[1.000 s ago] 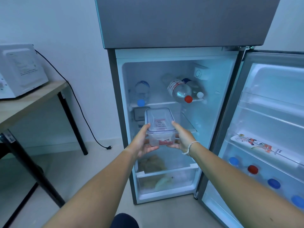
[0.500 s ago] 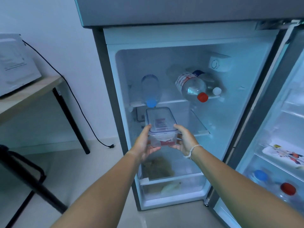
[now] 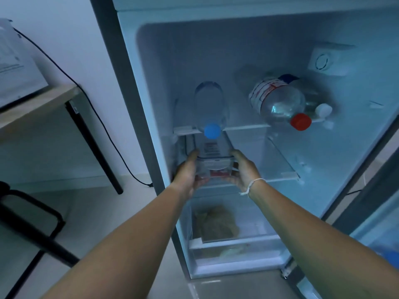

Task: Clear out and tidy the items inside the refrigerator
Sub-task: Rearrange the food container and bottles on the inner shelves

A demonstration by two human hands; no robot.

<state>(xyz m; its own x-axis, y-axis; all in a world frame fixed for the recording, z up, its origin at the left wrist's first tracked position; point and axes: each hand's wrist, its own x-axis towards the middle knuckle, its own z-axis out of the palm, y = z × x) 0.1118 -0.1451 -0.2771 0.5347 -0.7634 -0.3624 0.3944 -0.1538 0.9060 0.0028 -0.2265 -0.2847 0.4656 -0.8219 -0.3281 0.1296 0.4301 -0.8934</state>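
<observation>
**Box at the middle shelf, both hands on it**

Big picture first: the fridge (image 3: 248, 50) stands open right in front of the hands, its cavity stretching above, below and to the right of them. That open front is why both arms reach straight in, side by side.

Above the hands runs the top shelf (image 3: 246, 127), and on it lie bottles on their sides, caps facing out. One with a blue cap (image 3: 212, 131) sits directly over the hands, just beyond the fingertips; one with a red cap (image 3: 300, 121) lies up and to the right, with a white-capped one just behind it. Lying flat is likely what lets them fit the low headroom.

Below the hands, the drawer (image 3: 235, 242) holds a brownish bundle; what it is, I can't tell.

Now the hands. The left hand (image 3: 187, 171) and right hand (image 3: 243, 170) clamp the box (image 3: 212, 160) between them, one palm on each long side, fingers curling underneath. A two-sided hold keeps it level, a sensible way to carry something lidded whose contents could shift.

The box itself is between the palms, at the front edge of the middle shelf (image 3: 285, 175), left side of the cavity, tucked just under the blue cap. Whether it rests on the shelf or hangs above it, I can't say.

Its look: clear plastic, rectangular, a see-through lid with a darker rim and a label on top. Something red shows through the near wall, low down. It's slightly blurred, so no finer detail.
</observation>
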